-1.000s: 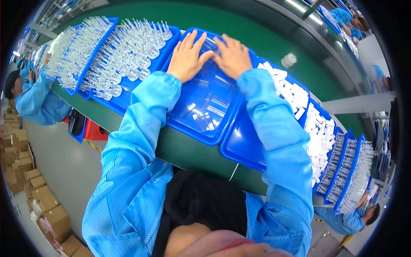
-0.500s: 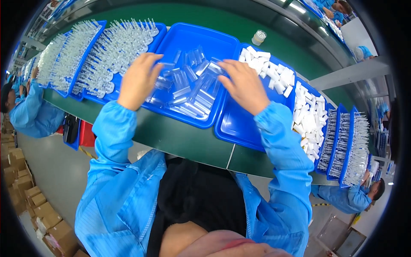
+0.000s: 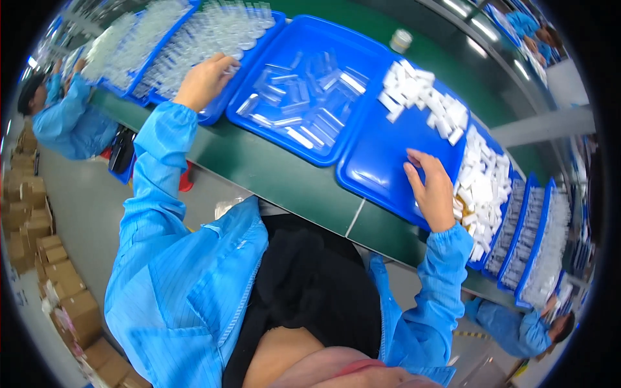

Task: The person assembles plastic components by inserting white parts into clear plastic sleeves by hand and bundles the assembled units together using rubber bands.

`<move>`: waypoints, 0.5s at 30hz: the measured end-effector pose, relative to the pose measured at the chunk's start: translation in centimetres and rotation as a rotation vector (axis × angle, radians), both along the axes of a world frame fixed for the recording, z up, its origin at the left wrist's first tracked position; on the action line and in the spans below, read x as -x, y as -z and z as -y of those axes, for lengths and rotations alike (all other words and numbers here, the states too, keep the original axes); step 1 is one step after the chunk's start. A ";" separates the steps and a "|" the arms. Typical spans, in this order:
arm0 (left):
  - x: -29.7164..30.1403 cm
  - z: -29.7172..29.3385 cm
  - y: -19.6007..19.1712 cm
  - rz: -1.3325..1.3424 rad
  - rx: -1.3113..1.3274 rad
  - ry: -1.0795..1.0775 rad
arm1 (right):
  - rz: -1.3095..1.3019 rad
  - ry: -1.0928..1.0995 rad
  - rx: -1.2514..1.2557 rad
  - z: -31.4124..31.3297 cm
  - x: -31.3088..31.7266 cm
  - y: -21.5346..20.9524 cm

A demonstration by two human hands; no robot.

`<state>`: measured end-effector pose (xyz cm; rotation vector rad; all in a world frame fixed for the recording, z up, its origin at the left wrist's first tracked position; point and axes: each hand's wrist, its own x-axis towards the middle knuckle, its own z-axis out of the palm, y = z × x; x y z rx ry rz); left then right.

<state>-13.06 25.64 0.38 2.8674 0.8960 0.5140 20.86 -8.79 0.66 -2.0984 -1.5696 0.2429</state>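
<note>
Head view: clear stemmed pieces [image 3: 217, 31], long stems upward, by left hand [image 3: 206, 81], grip unclear; right hand [image 3: 433, 187] loosely spread.

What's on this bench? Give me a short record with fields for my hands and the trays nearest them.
Middle tray: blue, loose clear tubes
Half-bare tray: blue, white pieces bunched along its far side
Left hand: at the clear stemmed parts; grip unclear
Right hand: by that half-bare tray's near right corner, nothing visibly held
Bench: green, small round container beyond the trays
</note>
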 end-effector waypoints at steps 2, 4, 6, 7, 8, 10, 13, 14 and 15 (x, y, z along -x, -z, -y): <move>-0.4 -0.6 -0.1 -0.057 -0.077 -0.046 | 0.049 -0.066 -0.086 -0.5 -0.2 -0.1; -0.7 -1.3 0.4 -0.115 -0.185 -0.149 | 0.083 -0.039 -0.060 -0.7 -0.5 0.0; -1.0 -1.6 0.9 -0.119 -0.197 -0.148 | 0.112 -0.029 -0.053 -1.8 -1.2 0.4; -1.0 -1.3 0.8 -0.047 -0.158 -0.140 | 0.108 -0.028 -0.063 -2.5 -1.6 0.6; -0.7 -0.9 0.8 0.019 -0.117 -0.141 | 0.099 -0.036 -0.073 -3.3 -1.8 0.8; -0.3 -0.2 1.0 0.142 0.056 -0.195 | 0.050 0.037 -0.102 -5.8 -2.0 1.4; 0.3 1.8 0.8 0.304 0.292 -0.285 | 0.028 0.190 -0.012 -9.5 -2.1 1.9; 0.4 2.7 0.7 0.406 0.355 -0.250 | 0.060 0.269 0.105 -10.2 -1.9 1.9; 0.5 3.7 0.5 0.509 0.415 -0.217 | 0.049 0.264 0.105 -10.5 -2.0 2.1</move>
